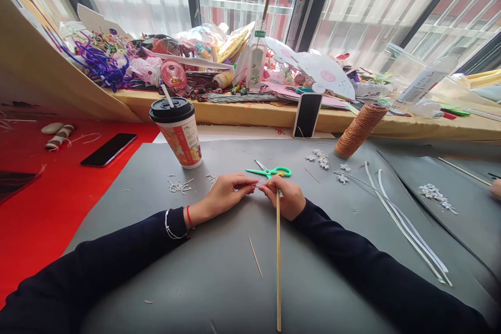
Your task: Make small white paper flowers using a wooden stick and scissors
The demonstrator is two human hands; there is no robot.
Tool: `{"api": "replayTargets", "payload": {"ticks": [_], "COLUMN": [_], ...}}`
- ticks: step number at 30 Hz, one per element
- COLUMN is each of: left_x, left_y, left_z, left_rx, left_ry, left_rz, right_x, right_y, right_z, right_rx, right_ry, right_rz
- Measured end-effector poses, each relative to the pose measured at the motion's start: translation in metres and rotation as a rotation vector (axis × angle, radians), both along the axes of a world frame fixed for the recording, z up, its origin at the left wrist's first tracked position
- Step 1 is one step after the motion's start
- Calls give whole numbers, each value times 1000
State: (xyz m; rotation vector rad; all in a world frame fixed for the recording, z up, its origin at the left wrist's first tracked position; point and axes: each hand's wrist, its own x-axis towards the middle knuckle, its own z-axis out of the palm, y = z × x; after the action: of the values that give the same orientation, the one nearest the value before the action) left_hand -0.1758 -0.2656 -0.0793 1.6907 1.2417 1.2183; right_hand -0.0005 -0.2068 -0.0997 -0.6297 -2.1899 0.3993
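Note:
My left hand is closed in a pinch on a small whitish piece, too small to make out well. Facing it, my right hand grips a thin wooden stick that runs down toward the near edge, and its fingertips also touch the whitish piece. Just beyond the hands lie green-handled scissors. A toothpick rests on the grey mat between my arms. White thread scraps are scattered to the left of my left hand.
A lidded paper cup stands at the back left, near a dark phone. At the back right are a propped phone, a brown twine spool, small white flowers and white strips. Another person's hand shows at the right edge.

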Motion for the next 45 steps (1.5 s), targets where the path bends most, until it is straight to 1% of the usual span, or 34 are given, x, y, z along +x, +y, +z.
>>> {"api": "replayTargets", "payload": {"ticks": [4,11,13,16,21,24,27,30,38,45], "left_x": [-1,-1,0,1,2,2,1,0,-2,-2], "left_y": [0,-1,-1,-3,-3,-2,-1,-1,-2,-3], "left_z": [0,2,3,4,4,3,3,2,0,2], "left_rx": [-26,67,80,50,18,40,80,100,23,0], "left_ry": [-35,74,60,10,-35,2,83,146,125,130], "left_rz": [-15,-2,11,18,35,52,87,95,98,97], "right_x": [1,0,0,0,1,1,0,-1,0,0], "right_y": [1,-3,-3,-3,-1,-1,-1,0,1,0], "right_z": [0,4,6,8,8,7,6,5,5,5], "right_rx": [-6,-5,2,-20,-47,-37,-35,-16,26,28], "right_ry": [11,66,102,157,204,220,226,237,252,260], "right_rz": [2,6,0,-18,21,26,24,32,34,26]}}
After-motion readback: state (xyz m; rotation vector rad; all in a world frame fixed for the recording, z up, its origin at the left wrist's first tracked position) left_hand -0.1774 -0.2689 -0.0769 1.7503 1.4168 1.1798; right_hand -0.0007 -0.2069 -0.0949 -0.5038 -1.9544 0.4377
